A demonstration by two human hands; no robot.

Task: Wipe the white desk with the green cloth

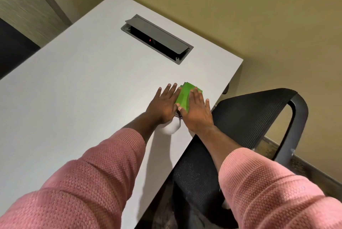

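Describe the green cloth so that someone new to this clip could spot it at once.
Find the white desk, then its right edge beside the black mesh chair. The green cloth lies folded there, under both flat hands: the only bright colour on the desk.

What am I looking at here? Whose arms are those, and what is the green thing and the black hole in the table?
There is only one picture, taken by a camera worn on a person's head, so you look down just as they do. The arms in pink sleeves belong to that person. The left hand and the right hand lie flat, side by side, on a white desk. Both press on a folded green cloth, which is for wiping the desk. Neither hand grips it; the fingers are spread open on top. The black hole is a cable box sunk into the desk, with its lid tipped up and a tiny red light inside. Beside the desk stands a black chair.
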